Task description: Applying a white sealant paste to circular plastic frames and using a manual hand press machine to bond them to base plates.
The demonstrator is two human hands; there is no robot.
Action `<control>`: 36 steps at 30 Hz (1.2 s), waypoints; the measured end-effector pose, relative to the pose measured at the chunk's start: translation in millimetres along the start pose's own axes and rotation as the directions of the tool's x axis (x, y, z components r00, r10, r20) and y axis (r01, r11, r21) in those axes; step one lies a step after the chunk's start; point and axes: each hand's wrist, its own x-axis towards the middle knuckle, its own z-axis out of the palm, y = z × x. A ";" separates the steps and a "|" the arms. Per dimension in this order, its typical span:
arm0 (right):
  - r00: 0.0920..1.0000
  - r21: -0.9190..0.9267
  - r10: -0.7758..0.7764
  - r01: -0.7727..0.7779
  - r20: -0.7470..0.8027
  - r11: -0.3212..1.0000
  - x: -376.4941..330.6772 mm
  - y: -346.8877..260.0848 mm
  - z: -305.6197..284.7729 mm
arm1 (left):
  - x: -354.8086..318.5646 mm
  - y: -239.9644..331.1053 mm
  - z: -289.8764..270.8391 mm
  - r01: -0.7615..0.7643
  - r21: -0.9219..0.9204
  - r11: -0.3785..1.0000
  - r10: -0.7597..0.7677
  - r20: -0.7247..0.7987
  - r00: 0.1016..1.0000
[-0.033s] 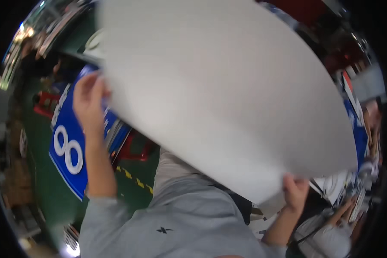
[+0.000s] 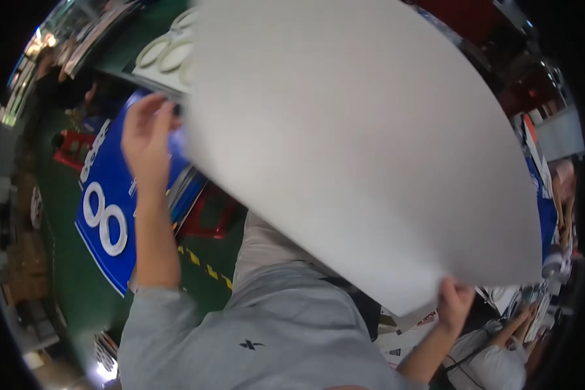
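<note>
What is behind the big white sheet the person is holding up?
Past the big white sheet's left edge, held by the left hand, a blue sign panel with white numerals shows, with white rings above. The right hand grips the lower corner. Everything directly behind is covered.

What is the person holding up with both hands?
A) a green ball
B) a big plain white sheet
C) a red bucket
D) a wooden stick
B: the left hand and right hand grip opposite edges of a big plain white sheet that curves across most of the view.
</note>
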 end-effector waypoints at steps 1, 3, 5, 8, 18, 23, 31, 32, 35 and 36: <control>0.997 -0.082 0.068 -0.072 -0.045 0.994 -19.6 -6.8 -40.6 | 5.8 -6.9 7.0 0.015 -0.013 1.000 -0.014 0.066 0.998; 0.970 -0.103 0.221 -0.231 -0.098 0.967 -91.3 22.7 -210.5 | 10.2 -14.0 27.4 0.057 -0.091 0.994 -0.040 0.180 0.983; 0.953 -0.015 0.226 -0.234 -0.202 0.972 -179.9 6.5 -283.1 | 20.4 -23.3 61.6 0.000 0.047 0.999 -0.015 0.325 0.946; 0.852 0.078 0.250 -0.241 -0.460 0.967 -266.6 -18.0 -273.0 | 38.3 -35.3 91.4 -0.228 0.249 0.941 0.077 0.500 0.863; 0.402 0.686 0.637 -0.029 -0.658 0.727 -532.7 36.5 -136.0 | 118.3 -99.2 100.3 -0.718 0.208 0.664 0.219 0.864 0.453; 0.285 0.806 0.794 -0.105 -0.537 0.583 -535.9 45.5 -95.6 | 107.3 -81.5 134.6 -0.642 0.220 0.735 0.180 0.849 0.497; 0.188 0.827 0.860 -0.242 -0.474 0.508 -428.9 153.2 -193.2 | 99.2 -86.4 128.3 -0.683 0.232 0.692 0.253 0.809 0.531; 0.129 0.835 0.866 -0.229 -0.483 0.500 -402.1 161.9 -193.7 | 98.4 -81.1 128.2 -0.684 0.234 0.691 0.251 0.810 0.530; 0.135 0.829 0.858 -0.223 -0.496 0.514 -366.4 206.2 -216.9 | 97.5 -93.6 131.9 -0.666 0.219 0.714 0.257 0.802 0.539; 0.052 0.759 0.844 -0.411 -0.533 0.505 -347.1 213.2 -209.2 | 96.8 -90.8 131.5 -0.672 0.226 0.705 0.260 0.800 0.541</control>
